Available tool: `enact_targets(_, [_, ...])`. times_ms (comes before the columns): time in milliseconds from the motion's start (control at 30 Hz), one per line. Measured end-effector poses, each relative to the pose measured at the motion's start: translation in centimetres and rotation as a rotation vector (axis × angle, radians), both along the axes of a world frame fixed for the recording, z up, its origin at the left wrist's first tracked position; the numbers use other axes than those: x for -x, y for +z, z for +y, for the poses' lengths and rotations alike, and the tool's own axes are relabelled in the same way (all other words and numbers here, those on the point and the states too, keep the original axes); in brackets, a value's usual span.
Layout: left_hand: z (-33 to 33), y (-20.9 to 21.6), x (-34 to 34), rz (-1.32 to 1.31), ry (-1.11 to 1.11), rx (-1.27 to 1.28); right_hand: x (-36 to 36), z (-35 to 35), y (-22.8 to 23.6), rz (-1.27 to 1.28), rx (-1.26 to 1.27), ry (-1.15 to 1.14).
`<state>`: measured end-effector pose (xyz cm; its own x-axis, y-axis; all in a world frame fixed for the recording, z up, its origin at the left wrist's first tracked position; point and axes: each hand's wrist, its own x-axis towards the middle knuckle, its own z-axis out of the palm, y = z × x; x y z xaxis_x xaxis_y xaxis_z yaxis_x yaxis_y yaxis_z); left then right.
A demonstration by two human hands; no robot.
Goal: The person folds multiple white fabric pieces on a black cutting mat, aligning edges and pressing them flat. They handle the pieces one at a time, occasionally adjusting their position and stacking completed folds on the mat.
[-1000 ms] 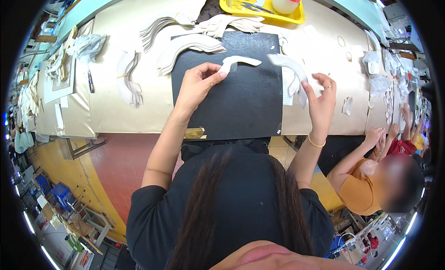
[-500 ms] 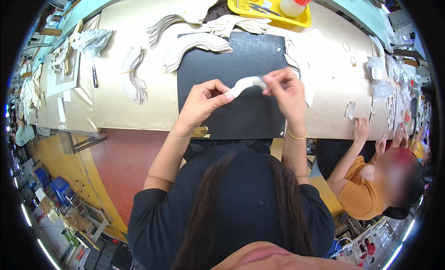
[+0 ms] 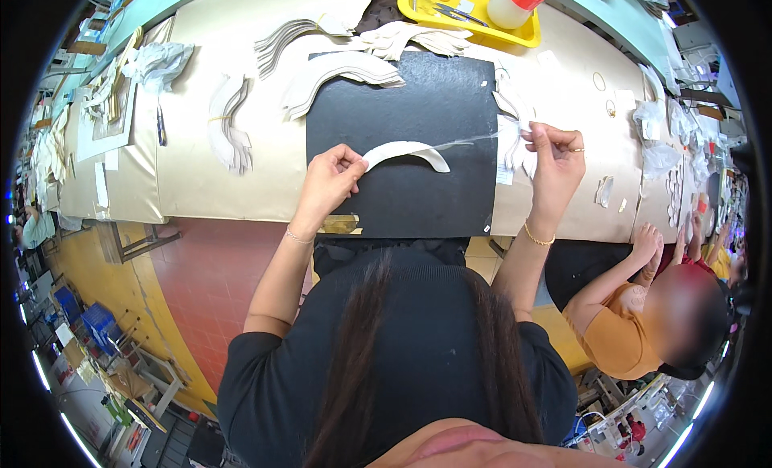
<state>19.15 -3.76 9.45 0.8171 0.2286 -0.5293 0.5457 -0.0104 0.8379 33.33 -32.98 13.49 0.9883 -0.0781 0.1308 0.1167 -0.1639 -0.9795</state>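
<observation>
My left hand (image 3: 336, 176) pinches one end of a curved white fabric-like strip (image 3: 406, 149), which arches over the black mat (image 3: 426, 207). Off to the right, my right hand (image 3: 556, 162) has thumb and fingers closed on a thin see-through strip (image 3: 474, 138). This thin strip stretches leftward towards the free end of the white piece; whether the two still touch I cannot tell. Behind them a fanned stack of curved white pieces (image 3: 346, 70) lies across the mat's upper left edge. More white pieces (image 3: 511, 118) lie beside my right hand.
A yellow tray (image 3: 527, 40) with scissors and a bottle stands at the back. Banded curved pieces (image 3: 229, 126) and a plastic bag (image 3: 161, 64) lie to the left. At right, a co-worker in an orange top (image 3: 615, 327) has hands at the table edge.
My right hand has moved right, away from the curved white strip, and the thin see-through strip now stretches from it. My left hand keeps its hold, slightly lower and to the left.
</observation>
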Motion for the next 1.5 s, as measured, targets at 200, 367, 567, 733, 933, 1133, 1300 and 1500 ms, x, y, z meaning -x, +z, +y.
enact_targets(200, [0.1, 0.0, 0.7, 0.012, 0.027, -0.162, -2.1, -3.2, 1.2, -0.140, 0.108, -0.274])
enact_targets(367, [-0.2, 2.3, 1.1, -0.039, -0.088, -0.695, 0.3, -2.4, 3.3, -0.132, 0.117, -0.130])
enact_targets(567, [-1.7, 5.6, 2.6, -0.337, -0.245, -0.379, 6.7, 7.5, 2.2, 0.202, 0.082, 0.802])
enact_targets(733, [-0.5, 5.4, 5.1, -0.045, -0.022, 0.428, 8.4, 11.5, 2.9, 0.215, 0.034, 1.074])
enact_targets(933, [6.6, 0.2, 14.2, 0.134, -0.092, 0.631, 7.5, 13.4, 2.3, -0.130, 0.418, 1.014])
enact_targets(1133, [10.7, -13.5, 23.8, 0.396, 0.244, 0.537, 5.2, 14.9, -0.7, -0.165, 0.908, 0.952])
enact_targets(1300, [13.0, -28.3, 21.4, 0.429, 0.089, -0.150, 3.1, 15.8, -2.1, -0.160, 1.029, 1.011])
enact_targets(1500, [13.7, -36.5, 13.1, 0.413, 0.026, -0.959, 2.1, 17.1, -1.5, -0.163, 1.181, 1.121])
